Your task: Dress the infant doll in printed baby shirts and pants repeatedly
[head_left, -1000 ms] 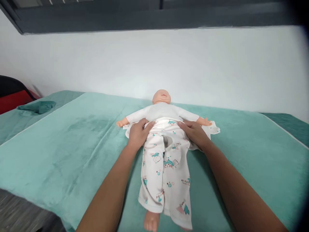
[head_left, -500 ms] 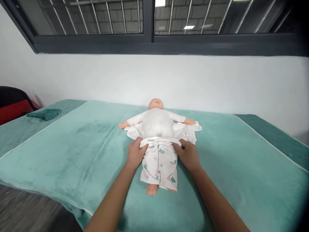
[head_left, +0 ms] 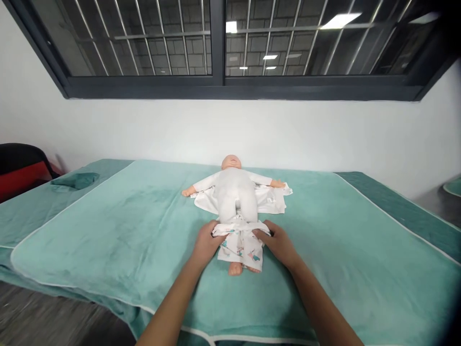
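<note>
A baby doll with a white cloth body lies on its back, head toward the wall and arms spread. White printed trousers are bunched around its lower legs, the waistband below the hips, and the feet poke out of the cuffs. My left hand is closed on the left side of the waistband, thumb on top. On the opposite side, my right hand pinches the waistband in the same way. Under the doll's arms and back a white shirt is spread open.
The doll rests on a bed with a green cover edged in white piping. Behind it stands a white wall below a dark-framed barred window. A red and black object is at the far left.
Both hands have drawn the trousers' waistband from the doll's waist down to its thighs, toward me, baring the hips and upper legs. The camera view has tilted up slightly.
</note>
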### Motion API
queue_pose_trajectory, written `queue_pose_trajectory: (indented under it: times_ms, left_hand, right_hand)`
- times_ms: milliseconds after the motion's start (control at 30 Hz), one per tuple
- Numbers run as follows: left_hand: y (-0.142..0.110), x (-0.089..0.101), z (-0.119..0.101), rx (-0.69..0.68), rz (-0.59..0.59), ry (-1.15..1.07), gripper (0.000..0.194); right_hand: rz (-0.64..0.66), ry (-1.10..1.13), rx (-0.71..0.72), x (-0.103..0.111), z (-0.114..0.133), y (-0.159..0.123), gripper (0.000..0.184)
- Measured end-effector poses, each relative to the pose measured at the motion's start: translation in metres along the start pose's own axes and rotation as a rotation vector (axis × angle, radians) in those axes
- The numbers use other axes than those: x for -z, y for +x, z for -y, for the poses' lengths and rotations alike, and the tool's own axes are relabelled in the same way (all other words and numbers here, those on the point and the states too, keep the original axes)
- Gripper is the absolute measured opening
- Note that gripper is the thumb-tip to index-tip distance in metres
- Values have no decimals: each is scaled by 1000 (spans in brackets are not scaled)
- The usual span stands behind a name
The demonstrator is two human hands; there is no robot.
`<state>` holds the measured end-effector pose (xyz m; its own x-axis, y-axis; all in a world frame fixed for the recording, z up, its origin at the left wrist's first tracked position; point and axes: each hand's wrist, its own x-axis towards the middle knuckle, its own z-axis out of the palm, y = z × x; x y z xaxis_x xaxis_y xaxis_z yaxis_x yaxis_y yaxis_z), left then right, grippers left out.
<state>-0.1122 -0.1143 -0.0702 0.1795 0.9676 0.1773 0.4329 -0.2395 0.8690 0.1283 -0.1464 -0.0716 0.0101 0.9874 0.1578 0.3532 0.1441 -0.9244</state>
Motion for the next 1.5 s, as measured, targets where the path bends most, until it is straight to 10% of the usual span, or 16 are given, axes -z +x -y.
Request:
queue_pose_trajectory:
  times_ms: [133,267,333,433,633,833,967,1233,1367,1500]
  left_hand:
    - [-12,4,-2,33,25,-135,18]
    - [-35,18,-13,-61,215,-140,71]
    - [-46,21,-17,-143,281,-25,99]
    - [-56,18,-22,-199,303,186,114]
    - [-60,23,-53,-213,308,204,59]
    - [-40,48,-67,99,419,-482,41]
    - [-13,76,-70,103,497,-746,53]
    - [29,135,-180,-26,1044,121,33]
    - [27,140,-223,26,1172,289,28]
    - [22,157,-232,-21,1036,149,24]
  right_hand:
    - [-8,122,-30,3,1,-13,29]
    - [240,88,22,10,12,-38,55]
    - [233,0,27,8,14,-50,87]
    - [116,-63,24,-1,12,-61,90]
    - [112,72,-60,-4,28,-66,26]
    - [306,370,-225,10,78,-49,28]
    - [515,103,-93,26,119,-23,28]
    - [1199,-734,118,39,238,20,47]
    - [1232,-609,37,37,279,29,39]
    - [1103,-383,52,45,298,27,34]
